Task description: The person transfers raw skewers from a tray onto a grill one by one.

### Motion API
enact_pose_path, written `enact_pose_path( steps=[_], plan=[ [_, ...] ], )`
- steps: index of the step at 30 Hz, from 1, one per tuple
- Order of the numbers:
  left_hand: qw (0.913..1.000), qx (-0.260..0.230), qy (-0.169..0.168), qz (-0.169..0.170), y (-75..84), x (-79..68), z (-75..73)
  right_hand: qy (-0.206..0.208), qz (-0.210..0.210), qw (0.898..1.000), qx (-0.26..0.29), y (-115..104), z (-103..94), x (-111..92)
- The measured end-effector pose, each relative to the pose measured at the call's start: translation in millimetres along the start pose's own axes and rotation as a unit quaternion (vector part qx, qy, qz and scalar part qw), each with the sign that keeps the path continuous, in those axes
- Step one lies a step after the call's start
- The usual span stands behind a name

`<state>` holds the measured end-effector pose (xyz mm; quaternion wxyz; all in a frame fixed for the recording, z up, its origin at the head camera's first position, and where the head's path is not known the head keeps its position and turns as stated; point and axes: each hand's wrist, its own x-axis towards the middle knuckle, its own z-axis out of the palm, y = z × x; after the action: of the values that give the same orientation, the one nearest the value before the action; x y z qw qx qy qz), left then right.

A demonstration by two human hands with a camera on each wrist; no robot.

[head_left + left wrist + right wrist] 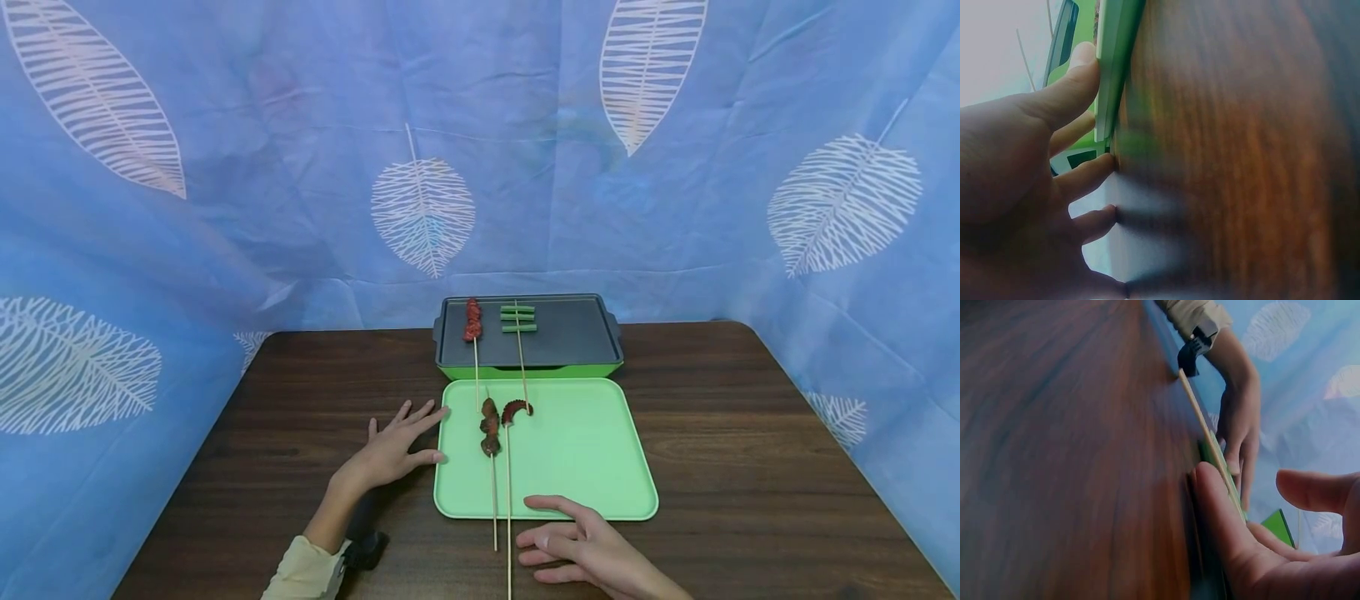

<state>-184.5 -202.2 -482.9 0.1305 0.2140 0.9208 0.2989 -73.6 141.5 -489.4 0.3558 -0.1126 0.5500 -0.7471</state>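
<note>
With fingers spread, my left hand (390,450) rests beside the light green tray (585,458), thumb and index fingertip at its left rim. In the left wrist view the thumb lies against the tray edge (1110,75), the other fingertips down on the wood. Two skewers lie on the tray: brown meat chunks (490,429) and a curled dark-red piece (512,411) like an octopus tentacle. Their sticks stick out over the front rim. My right hand (585,546) hovers at that rim, fingers loosely bent and thumb apart, fingertips near the tentacle skewer's stick (509,517).
Behind the tray stands a dark grill plate (566,329) on a green base. On it lie a red meat skewer (472,321) and a skewer of green bean-like pieces (517,328), sticks reaching over the tray. A blue leaf-print cloth (510,208) hangs behind the wooden table (735,467).
</note>
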Motion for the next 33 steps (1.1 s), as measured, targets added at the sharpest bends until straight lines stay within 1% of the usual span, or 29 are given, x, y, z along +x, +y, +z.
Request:
enact_pose_path(
  steps=[3,8,12,17,20,25,33],
  plan=[
    [1.0,0.002,0.001,0.0,0.1,-0.2,0.0,0.003,0.008,1.0,0.026,1,5.4,6],
    [1.0,0.007,0.0,-0.001,-1.5,0.3,1.8,0.031,0.001,0.999,0.04,7,11.8,15],
    [1.0,0.005,-0.003,-0.001,-0.7,0.6,0.5,0.056,0.0,0.998,0.032,10,13.8,17],
    [1.0,0.001,0.001,0.0,0.7,-0.3,-2.1,0.093,0.004,0.996,0.004,9,14.5,16],
    [1.0,0.002,-0.004,-0.001,0.4,-0.7,-1.7,0.106,0.011,0.994,-0.009,9,13.0,12],
    [1.0,0.001,-0.002,0.004,-0.6,-0.7,-0.7,0.116,0.023,0.993,-0.01,8,6.8,1],
    [1.0,-0.004,-0.001,0.001,-0.4,-0.6,-0.4,0.132,0.013,0.991,-0.011,7,-1.5,-22]
  ],
)
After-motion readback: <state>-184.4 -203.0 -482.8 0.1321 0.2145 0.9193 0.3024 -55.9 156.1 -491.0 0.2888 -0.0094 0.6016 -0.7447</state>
